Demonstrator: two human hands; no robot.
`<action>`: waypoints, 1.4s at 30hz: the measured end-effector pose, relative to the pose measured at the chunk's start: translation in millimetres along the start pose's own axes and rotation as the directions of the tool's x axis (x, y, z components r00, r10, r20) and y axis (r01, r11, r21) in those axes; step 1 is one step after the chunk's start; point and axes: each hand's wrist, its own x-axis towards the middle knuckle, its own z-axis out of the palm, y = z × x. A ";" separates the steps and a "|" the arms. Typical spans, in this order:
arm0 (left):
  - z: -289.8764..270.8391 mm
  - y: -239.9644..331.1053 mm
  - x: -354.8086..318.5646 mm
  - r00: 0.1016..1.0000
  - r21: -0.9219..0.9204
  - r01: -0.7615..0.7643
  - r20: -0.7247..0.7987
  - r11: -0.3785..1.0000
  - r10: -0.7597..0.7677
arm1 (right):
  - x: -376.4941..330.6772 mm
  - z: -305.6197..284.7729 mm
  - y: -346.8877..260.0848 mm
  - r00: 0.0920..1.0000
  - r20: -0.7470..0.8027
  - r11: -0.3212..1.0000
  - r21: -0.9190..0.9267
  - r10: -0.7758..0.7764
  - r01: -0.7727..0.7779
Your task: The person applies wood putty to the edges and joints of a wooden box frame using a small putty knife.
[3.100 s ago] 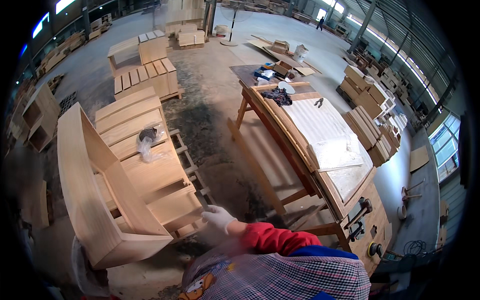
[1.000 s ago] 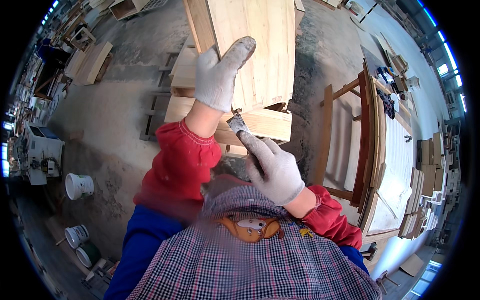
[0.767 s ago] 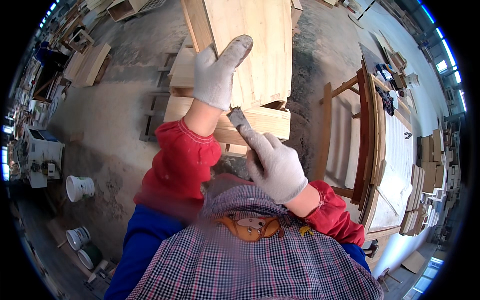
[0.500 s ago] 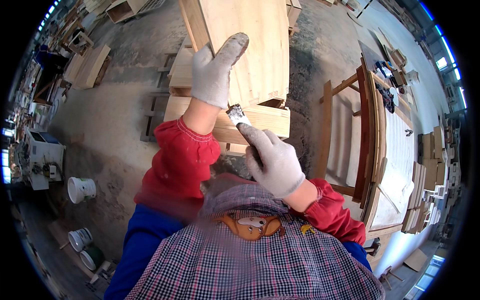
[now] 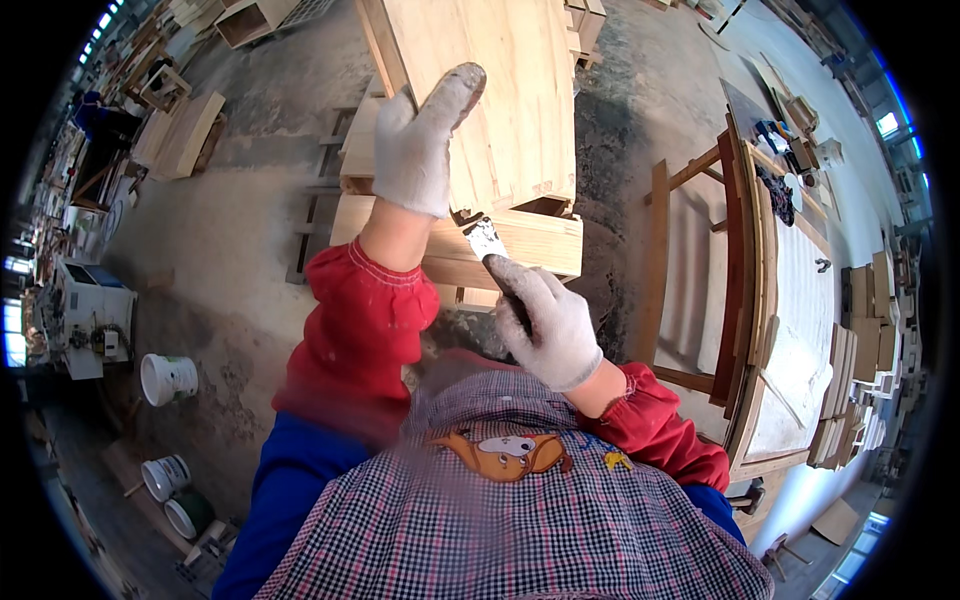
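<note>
1. Only got the head view here. The left hand (image 5: 425,145), in a white knit glove with a grubby thumb, has its grip hooked over the edge of a pale wooden box (image 5: 515,110). Thumb's on the broad face, fingers hidden, so no clue how tight it is.

2. That box is up at top centre, sitting askew above a pale wooden drawer-like piece (image 5: 540,240). I'd worry about it sliding or tipping if the left hand eases off or someone leans on the near corner.

3. The right hand (image 5: 552,330), also gloved, has its grip curled closed around a flat metal scraper (image 5: 485,238) with a smeared blade. The tip's just beside the box's near corner; can't tell if it's touching.

4. Biggest worry imo: the left wrist is right near that blade, so too much push and a slip could nick it.

5. A steep blade angle could also gouge the wood, and that dirty thumb might leave marks.
</note>
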 end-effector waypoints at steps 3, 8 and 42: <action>1.1 -0.3 3.8 1.000 -0.042 0.011 -0.005 0.999 -0.011 | -1.8 2.6 4.2 0.999 -0.026 0.999 0.030 -0.026 0.026; -2.9 3.5 4.1 0.999 0.082 -0.008 0.051 0.997 0.004 | 3.0 -2.3 7.6 0.997 -0.070 0.998 0.057 -0.023 0.027; -7.3 -5.0 0.1 0.998 0.006 0.022 0.057 1.000 -0.022 | 2.0 -67.4 6.4 0.997 0.073 0.991 -0.126 -0.026 0.035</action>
